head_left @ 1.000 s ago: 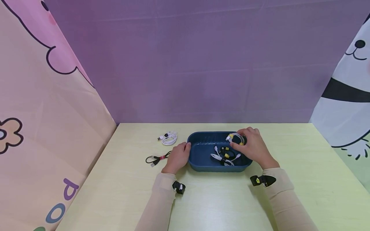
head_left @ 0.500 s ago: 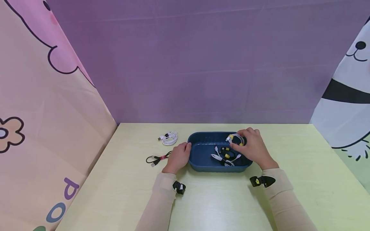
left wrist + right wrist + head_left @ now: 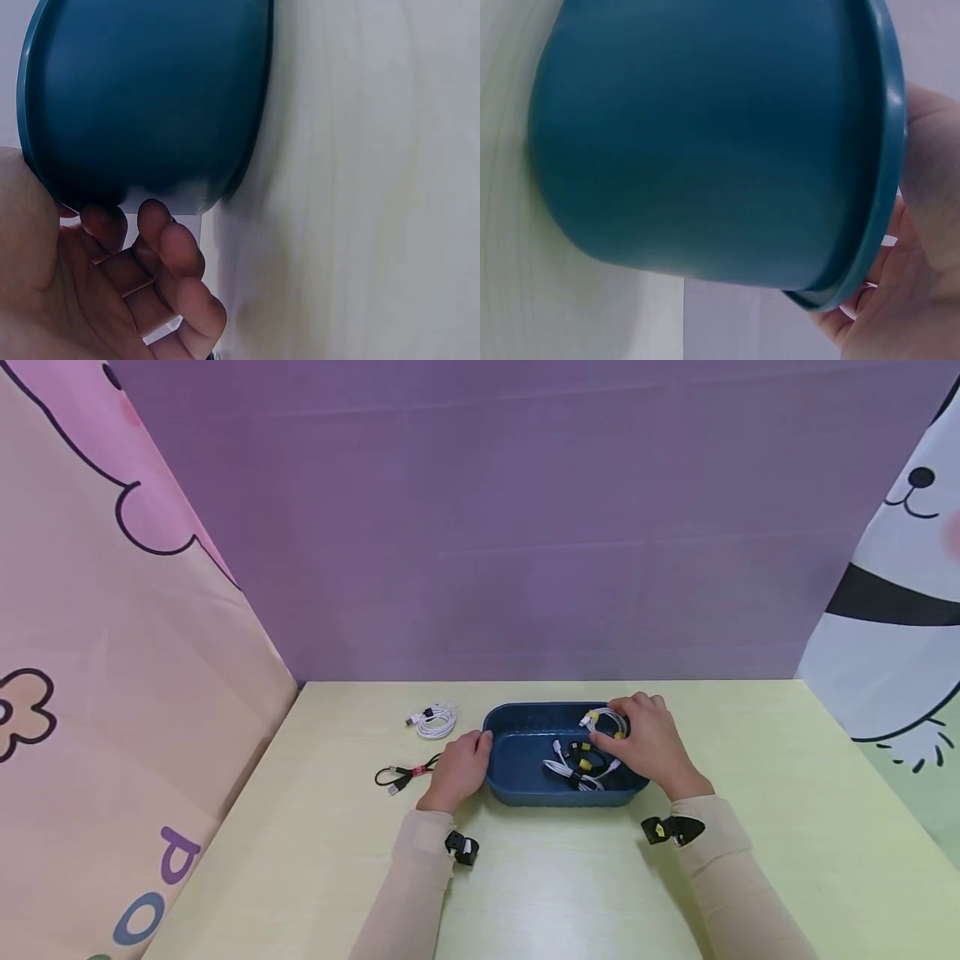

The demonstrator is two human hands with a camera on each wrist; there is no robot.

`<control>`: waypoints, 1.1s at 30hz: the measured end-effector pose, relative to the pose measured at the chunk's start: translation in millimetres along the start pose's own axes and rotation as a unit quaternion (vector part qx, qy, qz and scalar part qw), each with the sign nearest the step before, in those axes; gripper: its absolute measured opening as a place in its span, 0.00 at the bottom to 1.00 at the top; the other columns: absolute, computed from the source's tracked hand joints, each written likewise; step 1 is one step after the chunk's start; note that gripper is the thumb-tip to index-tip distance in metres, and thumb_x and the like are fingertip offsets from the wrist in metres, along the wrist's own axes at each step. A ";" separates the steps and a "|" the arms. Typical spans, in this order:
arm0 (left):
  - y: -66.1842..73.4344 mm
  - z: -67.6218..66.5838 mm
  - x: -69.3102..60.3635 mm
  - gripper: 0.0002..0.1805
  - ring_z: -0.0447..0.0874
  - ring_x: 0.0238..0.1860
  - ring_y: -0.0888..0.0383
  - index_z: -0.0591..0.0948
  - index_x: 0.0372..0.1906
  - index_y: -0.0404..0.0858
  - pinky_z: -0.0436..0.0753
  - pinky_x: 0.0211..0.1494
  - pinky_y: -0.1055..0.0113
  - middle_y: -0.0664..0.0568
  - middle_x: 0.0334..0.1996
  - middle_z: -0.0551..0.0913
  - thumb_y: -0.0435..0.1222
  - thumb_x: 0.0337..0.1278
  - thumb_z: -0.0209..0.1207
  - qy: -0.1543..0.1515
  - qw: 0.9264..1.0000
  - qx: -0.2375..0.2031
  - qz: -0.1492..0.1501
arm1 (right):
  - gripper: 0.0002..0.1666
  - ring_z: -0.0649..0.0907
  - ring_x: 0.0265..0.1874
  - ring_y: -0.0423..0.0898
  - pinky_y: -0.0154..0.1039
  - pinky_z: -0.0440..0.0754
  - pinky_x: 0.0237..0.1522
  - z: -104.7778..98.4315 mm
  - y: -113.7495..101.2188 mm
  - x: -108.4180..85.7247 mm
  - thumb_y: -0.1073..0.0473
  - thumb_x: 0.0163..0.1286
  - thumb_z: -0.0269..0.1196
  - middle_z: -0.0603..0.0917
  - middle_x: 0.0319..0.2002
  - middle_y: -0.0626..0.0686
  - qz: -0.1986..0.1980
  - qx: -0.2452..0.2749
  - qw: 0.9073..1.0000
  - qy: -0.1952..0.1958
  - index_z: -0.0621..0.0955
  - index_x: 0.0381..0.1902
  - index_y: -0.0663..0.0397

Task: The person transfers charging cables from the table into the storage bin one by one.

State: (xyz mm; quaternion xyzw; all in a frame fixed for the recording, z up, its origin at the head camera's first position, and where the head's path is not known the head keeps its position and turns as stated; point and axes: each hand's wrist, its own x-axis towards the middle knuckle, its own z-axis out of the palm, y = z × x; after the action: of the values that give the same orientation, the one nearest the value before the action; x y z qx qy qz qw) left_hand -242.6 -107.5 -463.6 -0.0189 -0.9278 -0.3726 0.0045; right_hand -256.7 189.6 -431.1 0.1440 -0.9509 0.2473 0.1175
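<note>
A blue oblong plastic bin [image 3: 517, 768] stands on the table. My left hand [image 3: 459, 770] grips the rim at its left end, thumb over the edge; in the left wrist view its fingers [image 3: 180, 251] curl below the bin wall [image 3: 150, 90]. Over the bin's right end, my right hand [image 3: 654, 743] pinches a coiled white cable [image 3: 612, 715] with yellow ties. The bin wall [image 3: 705, 135] hides that cable from the right wrist view. Inside the bin lie a white cable [image 3: 558, 768] with a black tie and a black cable [image 3: 576, 747] with yellow parts.
Left of the bin, a coiled white USB cable [image 3: 437, 723] lies farther back on the table [image 3: 337, 860]. Nearer is a black USB cable [image 3: 418, 770] with a red tie, partly behind my left hand. A purple cloth [image 3: 480, 527] hangs behind the table.
</note>
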 end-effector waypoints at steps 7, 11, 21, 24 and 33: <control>-1.1 -2.1 0.0 0.23 0.73 0.25 0.54 0.78 0.34 0.39 0.67 0.30 0.64 0.51 0.22 0.70 0.48 0.82 0.42 0.000 1.000 -0.001 0.001 | 0.35 0.72 0.51 0.61 0.60 0.72 0.54 -0.6 -3.8 0.2 0.44 0.64 0.72 0.81 0.53 0.64 -0.002 -0.010 1.000 0.009 0.81 0.58 0.64; -1.6 -2.3 0.3 0.22 0.74 0.27 0.54 0.78 0.36 0.39 0.68 0.31 0.64 0.51 0.23 0.71 0.48 0.82 0.42 -0.004 1.000 0.000 -0.003 | 0.35 0.72 0.51 0.61 0.60 0.72 0.54 -0.5 -5.1 0.5 0.43 0.63 0.72 0.82 0.53 0.64 0.003 -0.016 1.000 0.006 0.82 0.57 0.64; -1.9 -1.5 0.8 0.22 0.73 0.27 0.54 0.78 0.36 0.39 0.68 0.31 0.64 0.51 0.23 0.71 0.48 0.82 0.42 0.000 1.000 -0.008 0.001 | 0.35 0.73 0.48 0.60 0.59 0.72 0.53 1.1 -4.6 4.7 0.42 0.62 0.73 0.83 0.50 0.64 -0.003 -0.033 0.999 0.001 0.82 0.55 0.64; -0.8 -1.5 0.4 0.22 0.73 0.27 0.53 0.78 0.36 0.39 0.68 0.31 0.64 0.51 0.23 0.70 0.48 0.82 0.42 0.001 1.000 -0.009 0.000 | 0.35 0.73 0.47 0.60 0.59 0.71 0.52 2.2 -3.8 6.2 0.42 0.62 0.73 0.82 0.49 0.63 -0.007 -0.043 0.999 -0.007 0.83 0.55 0.64; 1.4 -2.4 -1.0 0.22 0.74 0.28 0.53 0.79 0.36 0.39 0.68 0.31 0.64 0.51 0.23 0.71 0.48 0.81 0.42 0.001 1.000 -0.004 -0.008 | 0.34 0.73 0.47 0.60 0.58 0.72 0.50 4.1 -4.8 9.6 0.41 0.62 0.72 0.83 0.49 0.63 0.002 -0.073 0.997 -0.016 0.83 0.54 0.64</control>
State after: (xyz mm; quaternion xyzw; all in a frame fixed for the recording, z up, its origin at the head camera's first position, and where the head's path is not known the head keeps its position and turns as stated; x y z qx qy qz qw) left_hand -241.6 -108.2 -460.9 -0.0110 -0.9263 -0.3767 0.0020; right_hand -264.7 181.4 -429.6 0.1374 -0.9684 0.1752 0.1120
